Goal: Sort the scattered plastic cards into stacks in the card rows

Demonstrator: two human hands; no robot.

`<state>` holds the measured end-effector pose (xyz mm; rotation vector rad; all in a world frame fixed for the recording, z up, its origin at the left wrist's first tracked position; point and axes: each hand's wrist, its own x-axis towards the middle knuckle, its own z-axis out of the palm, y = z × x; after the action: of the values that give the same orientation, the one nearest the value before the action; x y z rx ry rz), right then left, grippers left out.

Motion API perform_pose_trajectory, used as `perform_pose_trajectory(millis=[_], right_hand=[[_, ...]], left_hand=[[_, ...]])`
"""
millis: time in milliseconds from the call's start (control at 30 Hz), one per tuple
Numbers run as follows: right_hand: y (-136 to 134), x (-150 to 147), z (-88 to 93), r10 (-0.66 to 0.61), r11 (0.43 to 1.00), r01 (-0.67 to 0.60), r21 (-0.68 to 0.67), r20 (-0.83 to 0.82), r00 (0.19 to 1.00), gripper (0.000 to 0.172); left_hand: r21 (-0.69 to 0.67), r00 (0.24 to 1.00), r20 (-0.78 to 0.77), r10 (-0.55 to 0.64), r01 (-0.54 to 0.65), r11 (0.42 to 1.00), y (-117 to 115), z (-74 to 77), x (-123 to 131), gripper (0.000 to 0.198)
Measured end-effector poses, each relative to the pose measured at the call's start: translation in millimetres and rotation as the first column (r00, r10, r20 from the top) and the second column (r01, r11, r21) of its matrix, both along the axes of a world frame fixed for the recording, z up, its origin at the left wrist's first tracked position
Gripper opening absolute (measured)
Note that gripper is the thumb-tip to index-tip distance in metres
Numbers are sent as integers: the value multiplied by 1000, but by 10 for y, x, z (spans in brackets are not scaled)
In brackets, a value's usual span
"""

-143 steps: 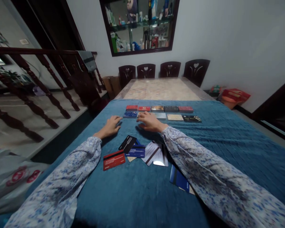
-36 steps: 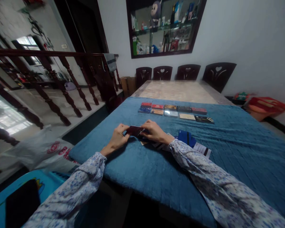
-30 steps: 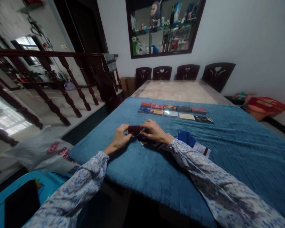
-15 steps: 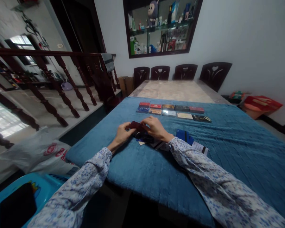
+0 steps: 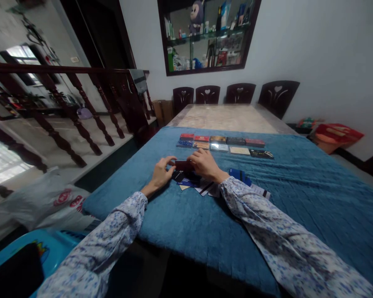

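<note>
My right hand [image 5: 206, 166] grips the right end of a dark red card [image 5: 182, 166], fingers curled over it. At the card's left edge, the thumb and fingers of my left hand [image 5: 162, 173] close on it. Beneath lie loose cards on the blue cloth [image 5: 170, 219]: a dark blue card [image 5: 189, 182], a black card [image 5: 178, 175] and white cards with dark stripes [image 5: 204, 188], partly hidden by my right hand. Further right, blue cards [image 5: 238, 174] and a white striped card [image 5: 260, 191] show beyond my right sleeve.
Two rows of card stacks lie beyond my hands, among them a red stack [image 5: 187, 136] and a black stack [image 5: 261, 154]. The bare tabletop [image 5: 226, 116] and several dark chairs [image 5: 240, 93] are farther back. A blue plastic seat [image 5: 54, 244] stands at lower left.
The dark red card, tilted before, is now level between my hands. My left hand's fingers have shifted at its left edge, and more of the loose cards below shows. The view has shifted slightly.
</note>
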<state>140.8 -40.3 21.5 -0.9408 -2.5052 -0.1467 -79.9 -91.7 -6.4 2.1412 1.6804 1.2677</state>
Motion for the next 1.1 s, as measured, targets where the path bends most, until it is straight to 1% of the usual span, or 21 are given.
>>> perform_pose_trajectory(millis=[167,300,500,667,767,900,1100], right_hand=[[-6,-5,-33,-23,999,23,-25,1,1000,27],[-16,-4,-57,-47,999,47,-7,-16,999,29],[-79,-15,-54,-168,985,170,-28,70,983,32],[-147,-33,-29,-246,964,257,-74,135,960,38],[-168,-39,-18,-247,959,265,-99,160,956,43],[-157,-43,-18,-235,957,259,-127,178,955,47],[-85,-27,-11,-217,955,249,-159,194,957,49]], left_hand=[[-9,993,-118,-12,11,1000,44,-46,15,28],[-6,983,-181,-2,1,1000,67,-53,10,31],[-1,981,-193,7,-8,1000,102,-62,11,31],[-28,973,-229,1,-7,1000,118,-63,44,40],[-54,961,-276,3,-19,998,119,-52,58,46],[-93,949,-316,17,-49,994,132,-37,65,48],[-91,945,-327,24,-57,994,182,-14,77,50]])
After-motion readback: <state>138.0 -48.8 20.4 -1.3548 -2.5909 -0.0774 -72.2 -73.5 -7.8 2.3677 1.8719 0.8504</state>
